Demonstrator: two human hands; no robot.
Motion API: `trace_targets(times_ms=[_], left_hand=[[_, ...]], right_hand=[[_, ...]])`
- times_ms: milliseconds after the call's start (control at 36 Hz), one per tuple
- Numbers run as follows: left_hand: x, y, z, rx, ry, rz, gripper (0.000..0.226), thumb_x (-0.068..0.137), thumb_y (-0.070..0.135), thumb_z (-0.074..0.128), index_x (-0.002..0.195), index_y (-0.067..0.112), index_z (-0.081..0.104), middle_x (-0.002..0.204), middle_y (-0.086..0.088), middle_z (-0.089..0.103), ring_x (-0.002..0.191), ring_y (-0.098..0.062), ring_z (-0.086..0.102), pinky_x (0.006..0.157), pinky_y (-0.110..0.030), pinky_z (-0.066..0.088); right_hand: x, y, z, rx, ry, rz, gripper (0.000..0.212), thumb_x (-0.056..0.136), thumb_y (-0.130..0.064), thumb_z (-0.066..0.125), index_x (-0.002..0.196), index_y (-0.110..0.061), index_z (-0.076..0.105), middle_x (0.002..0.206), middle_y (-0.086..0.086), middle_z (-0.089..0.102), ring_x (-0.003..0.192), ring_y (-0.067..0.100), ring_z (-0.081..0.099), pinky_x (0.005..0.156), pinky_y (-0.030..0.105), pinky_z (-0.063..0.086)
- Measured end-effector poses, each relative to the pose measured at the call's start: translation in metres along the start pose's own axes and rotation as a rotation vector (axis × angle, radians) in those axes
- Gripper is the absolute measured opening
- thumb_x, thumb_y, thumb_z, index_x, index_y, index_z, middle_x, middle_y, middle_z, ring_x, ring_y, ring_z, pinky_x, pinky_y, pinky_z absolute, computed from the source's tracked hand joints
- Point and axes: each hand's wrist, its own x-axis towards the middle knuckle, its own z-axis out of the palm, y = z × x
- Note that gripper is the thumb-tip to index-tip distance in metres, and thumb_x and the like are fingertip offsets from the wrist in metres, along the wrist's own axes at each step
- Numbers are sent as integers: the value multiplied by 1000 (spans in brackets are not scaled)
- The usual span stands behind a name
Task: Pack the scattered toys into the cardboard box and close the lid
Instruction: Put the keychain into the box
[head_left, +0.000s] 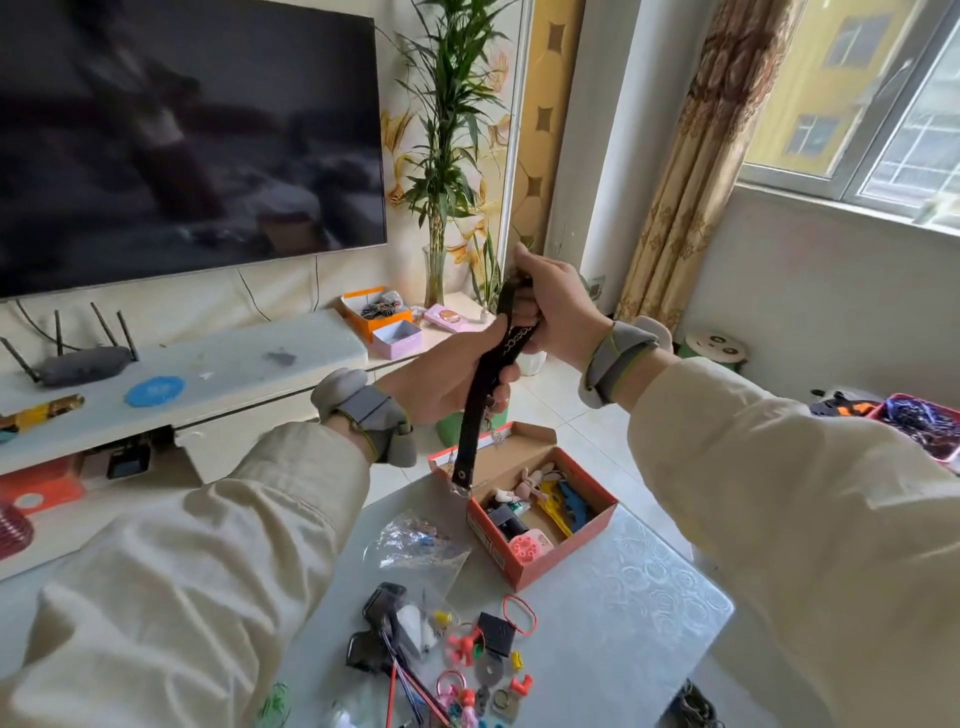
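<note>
Both hands hold a black strap (480, 410) above the table (623, 597). The right hand (550, 312) curls round its top and the left hand (447, 379) round its middle. Its long axis runs from 1 to 7 o'clock, the ringed end dangling over the open cardboard box (545, 566), which lies at 5 o'clock from the nearer left hand. Loose toys (452, 649) lie at 7 o'clock.

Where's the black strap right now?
Head view, centre: the black strap hangs from both hands, right hand gripping its top, left hand its middle, its lower end dangling over the open cardboard box's left side.
</note>
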Motion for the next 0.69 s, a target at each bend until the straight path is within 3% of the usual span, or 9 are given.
trace_targets(times_ms=[56,139,250,333,389,445,500,611,695], left_hand=[[-1,1,0,15,-26,-23,43,101,41,26,103,11,57,59,5,46,49,-10,43,54,-23,36],[0,-1,1,60,1,-45,39,100,39,32,85,9,52,52,6,42,41,-7,39,46,-19,31],[5,-11,7,202,113,-27,42,97,41,42,67,11,43,43,5,38,38,-11,34,40,-19,32],[7,-17,8,251,189,-4,46,93,43,48,60,12,41,40,4,37,38,-13,34,42,-21,33],[9,-22,8,293,208,-27,47,91,48,49,60,13,41,41,3,36,38,-12,32,41,-20,31],[14,-27,10,301,174,-55,48,91,51,45,60,14,40,42,5,32,36,-10,28,39,-19,27],[23,-32,16,311,127,-83,49,94,49,40,58,15,40,40,6,31,34,-8,25,35,-17,24],[33,-40,20,257,-19,-159,42,99,39,33,68,13,42,44,7,34,34,-5,27,35,-13,22],[48,-47,19,214,-141,-207,31,99,31,35,79,10,46,54,5,39,41,-6,34,41,-15,29]], right_hand=[[-2,-3,-6,-76,21,-2,37,93,-34,56,69,-17,35,43,-5,21,33,9,19,34,15,19],[-4,-5,-16,-260,-29,-2,39,80,-42,69,92,-12,47,49,-2,24,35,10,24,34,20,24],[-7,2,-36,-593,-132,-106,38,76,-36,75,85,-8,50,59,4,48,45,12,40,42,21,36],[-9,2,-52,-881,-215,-127,39,73,-44,74,95,-13,68,79,9,68,67,18,53,60,25,39],[-12,1,-63,-1048,-287,-61,36,77,-49,68,85,-14,72,70,5,65,65,18,50,60,28,37],[-17,1,-71,-1288,-393,-6,49,85,-53,56,67,-8,60,58,3,47,53,13,37,50,23,29],[-20,4,-84,-1456,-481,30,58,88,-59,45,68,-6,52,59,4,39,49,13,29,48,22,24],[-15,9,-108,-1471,-529,36,63,88,-59,45,89,2,62,66,5,47,56,14,37,49,23,28],[-4,9,-132,-1466,-536,33,48,90,-51,49,80,-5,60,65,2,49,54,12,39,48,19,31]])
